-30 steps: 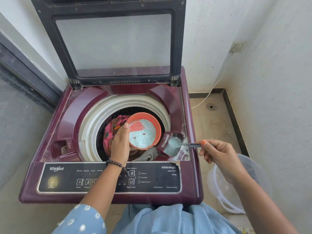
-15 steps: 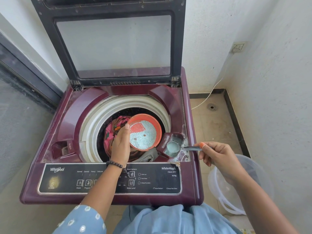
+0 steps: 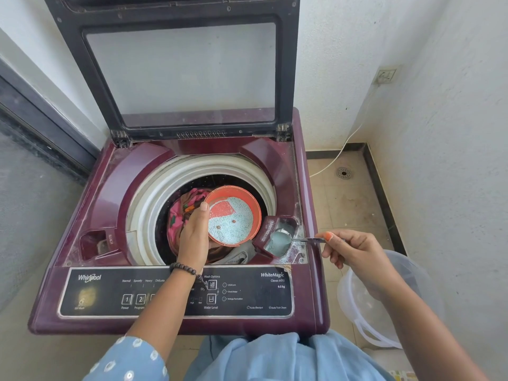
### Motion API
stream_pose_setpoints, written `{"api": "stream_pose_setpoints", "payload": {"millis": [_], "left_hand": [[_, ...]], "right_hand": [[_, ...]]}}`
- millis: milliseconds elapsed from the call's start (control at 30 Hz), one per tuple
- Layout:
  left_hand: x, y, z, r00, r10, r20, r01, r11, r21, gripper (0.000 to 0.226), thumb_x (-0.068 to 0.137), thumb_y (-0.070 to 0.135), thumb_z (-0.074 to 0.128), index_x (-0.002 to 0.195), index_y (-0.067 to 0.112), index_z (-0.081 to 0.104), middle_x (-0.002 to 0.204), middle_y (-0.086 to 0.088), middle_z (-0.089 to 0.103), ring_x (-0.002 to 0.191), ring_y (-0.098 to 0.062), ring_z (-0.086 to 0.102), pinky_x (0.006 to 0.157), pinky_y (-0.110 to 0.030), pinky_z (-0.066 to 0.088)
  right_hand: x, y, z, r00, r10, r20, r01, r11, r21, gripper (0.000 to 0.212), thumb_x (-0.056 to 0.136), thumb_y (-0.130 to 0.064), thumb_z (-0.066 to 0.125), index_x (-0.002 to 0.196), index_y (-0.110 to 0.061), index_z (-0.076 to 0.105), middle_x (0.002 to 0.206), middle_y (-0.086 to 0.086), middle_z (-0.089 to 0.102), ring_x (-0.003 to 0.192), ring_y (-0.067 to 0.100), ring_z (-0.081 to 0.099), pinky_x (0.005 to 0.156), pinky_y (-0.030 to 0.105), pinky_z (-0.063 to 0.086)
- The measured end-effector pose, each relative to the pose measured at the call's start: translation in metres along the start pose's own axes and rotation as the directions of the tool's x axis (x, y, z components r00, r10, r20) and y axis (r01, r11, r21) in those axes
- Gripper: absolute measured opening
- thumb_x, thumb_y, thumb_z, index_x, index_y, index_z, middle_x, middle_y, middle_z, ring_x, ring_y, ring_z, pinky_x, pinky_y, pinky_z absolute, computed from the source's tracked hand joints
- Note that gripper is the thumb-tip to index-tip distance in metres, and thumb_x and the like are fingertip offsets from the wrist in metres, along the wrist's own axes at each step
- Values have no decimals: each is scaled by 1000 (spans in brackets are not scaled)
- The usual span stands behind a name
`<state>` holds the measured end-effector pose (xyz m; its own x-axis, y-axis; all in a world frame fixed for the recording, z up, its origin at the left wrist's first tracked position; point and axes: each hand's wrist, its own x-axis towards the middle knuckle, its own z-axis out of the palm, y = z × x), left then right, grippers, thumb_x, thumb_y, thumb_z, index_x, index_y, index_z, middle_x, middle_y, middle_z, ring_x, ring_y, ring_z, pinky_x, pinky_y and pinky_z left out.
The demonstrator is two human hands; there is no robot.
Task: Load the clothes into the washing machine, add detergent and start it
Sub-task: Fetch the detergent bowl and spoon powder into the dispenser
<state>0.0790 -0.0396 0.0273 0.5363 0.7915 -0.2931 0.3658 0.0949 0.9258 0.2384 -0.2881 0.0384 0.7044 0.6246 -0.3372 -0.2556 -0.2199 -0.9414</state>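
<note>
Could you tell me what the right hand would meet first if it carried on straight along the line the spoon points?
Probably the powder-dusted detergent compartment of the maroon washing machine: the right hand pinches the metal spoon, whose bowl already hangs in that pocket. Beyond it lies the orange bowl; depth is unclear.

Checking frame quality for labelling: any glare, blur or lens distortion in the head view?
Head view: even daylight, sharp throughout; wide-angle bowing on the raised dark glass lid; faint glare patch on the black control panel; the metal spoon shines a little; soft shadows only.

White plastered walls (image 3: 453, 133) close my corner; beige floor tiles (image 3: 346, 204), a drain (image 3: 344, 173), a wall socket (image 3: 386, 75).
</note>
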Motion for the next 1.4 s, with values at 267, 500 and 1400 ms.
{"api": "stream_pose_setpoints", "payload": {"millis": [267,500,1400], "left_hand": [[4,-5,-2,1000,6,4,-6,1000,28,92,63,98,33,130,37,53,138,2,55,129,-21,51,105,-53,44],[3,-3,-2,1000,21,1,-21,999,32,99,62,98,32,136,34,50,134,11,51,133,-20,47,107,-53,43],[-2,6,-3,999,26,-17,-26,999,29,81,74,88,32,131,34,52,133,8,53,130,-18,49,108,-52,42]], "right_hand": [[3,-2,-2,995,-33,-92,35,999,21,20,95,-14,56,100,-10,75,75,13,69,60,16,51,51,21,45],[0,-1,2,999,14,41,-13,1000,-10,22,96,-13,55,96,-7,76,66,12,67,57,18,51,49,20,44],[-2,-4,5,995,-22,-99,15,997,-72,17,95,-11,60,100,-15,76,74,3,72,59,8,52,51,19,42]]}}
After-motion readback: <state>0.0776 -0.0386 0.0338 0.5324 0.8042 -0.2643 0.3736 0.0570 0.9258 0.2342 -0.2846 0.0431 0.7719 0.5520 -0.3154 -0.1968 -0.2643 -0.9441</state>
